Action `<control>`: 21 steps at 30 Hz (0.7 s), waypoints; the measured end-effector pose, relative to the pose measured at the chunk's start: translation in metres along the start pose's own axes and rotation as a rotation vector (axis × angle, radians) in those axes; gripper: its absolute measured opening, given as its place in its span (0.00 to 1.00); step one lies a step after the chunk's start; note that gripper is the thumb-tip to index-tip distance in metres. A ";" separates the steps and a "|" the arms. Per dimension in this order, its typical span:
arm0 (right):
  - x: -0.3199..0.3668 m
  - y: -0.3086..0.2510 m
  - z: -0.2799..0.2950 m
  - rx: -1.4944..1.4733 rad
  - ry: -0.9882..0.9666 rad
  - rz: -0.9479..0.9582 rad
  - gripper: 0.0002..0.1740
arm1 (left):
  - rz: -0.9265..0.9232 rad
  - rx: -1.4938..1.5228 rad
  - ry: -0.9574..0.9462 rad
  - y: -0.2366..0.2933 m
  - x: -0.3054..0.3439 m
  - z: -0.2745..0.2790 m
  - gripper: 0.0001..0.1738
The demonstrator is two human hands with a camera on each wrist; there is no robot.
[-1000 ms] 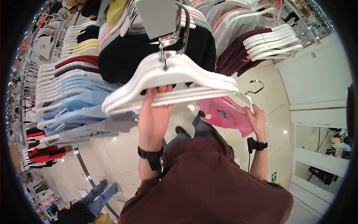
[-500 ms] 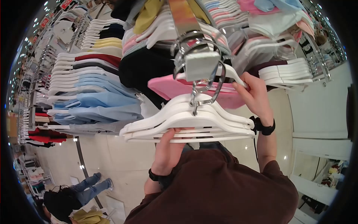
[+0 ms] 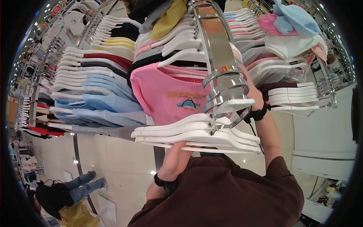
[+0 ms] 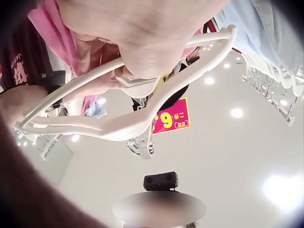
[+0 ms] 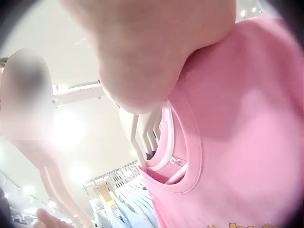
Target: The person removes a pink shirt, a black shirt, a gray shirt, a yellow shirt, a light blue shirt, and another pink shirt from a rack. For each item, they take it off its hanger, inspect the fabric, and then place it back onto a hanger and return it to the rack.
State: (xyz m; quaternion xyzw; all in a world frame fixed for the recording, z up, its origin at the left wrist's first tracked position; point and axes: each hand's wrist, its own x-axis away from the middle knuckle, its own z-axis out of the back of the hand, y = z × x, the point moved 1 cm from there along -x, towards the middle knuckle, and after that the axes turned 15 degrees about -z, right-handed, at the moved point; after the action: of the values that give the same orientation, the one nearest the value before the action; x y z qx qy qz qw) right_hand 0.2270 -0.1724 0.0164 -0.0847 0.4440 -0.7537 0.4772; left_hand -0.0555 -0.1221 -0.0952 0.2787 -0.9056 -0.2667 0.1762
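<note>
At the front end of a metal rail [image 3: 217, 41] hang several bare white hangers [image 3: 177, 137]. My left hand [image 3: 175, 162] grips their lower bars from below, fingers curled over them; the left wrist view shows that hand [image 4: 142, 28] close up against a hanger [image 4: 128, 126]. Just behind them, a pink sweatshirt [image 3: 159, 90] with yellow lettering and a blue print hangs on its own white hanger [image 3: 177, 57]. My right hand [image 3: 256, 96] holds that hanger at its far shoulder, fingers hidden behind the rail; in the right wrist view the sweatshirt [image 5: 247, 109] fills the right side.
Light blue shirts [image 3: 102, 104] hang on a rack to the left. More white hangers [image 3: 293, 94] stand on a rail at the right, with loose clothes [image 3: 289, 34] heaped above. A white cabinet [image 3: 323, 125] is at far right. Another person [image 3: 56, 196] is at lower left.
My right hand has carried the pink sweatshirt on its hanger from the right up to the rail, behind the bare hangers. My left hand keeps hold of the bare hangers, now drawn lower in view.
</note>
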 end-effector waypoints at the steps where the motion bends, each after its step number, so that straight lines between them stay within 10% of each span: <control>1: -0.005 0.004 -0.003 -0.015 -0.002 0.005 0.23 | 0.004 0.002 -0.002 -0.001 -0.003 0.001 0.25; 13: 0.005 0.001 0.011 0.063 -0.068 0.053 0.19 | 0.009 -0.052 -0.091 -0.002 -0.013 0.009 0.22; 16: 0.021 -0.017 0.021 -0.107 -0.183 -0.176 0.13 | -0.031 -0.031 -0.129 -0.005 -0.015 0.016 0.22; 21: 0.050 -0.054 0.069 -0.257 0.026 -0.174 0.24 | -0.008 -0.042 -0.183 0.004 -0.024 0.016 0.22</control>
State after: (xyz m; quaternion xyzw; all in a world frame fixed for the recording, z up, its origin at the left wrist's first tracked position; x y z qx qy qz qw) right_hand 0.2036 -0.2450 0.0830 -0.1735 0.5339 -0.7302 0.3894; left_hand -0.0456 -0.0985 -0.1099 0.2531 -0.9110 -0.3106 0.0976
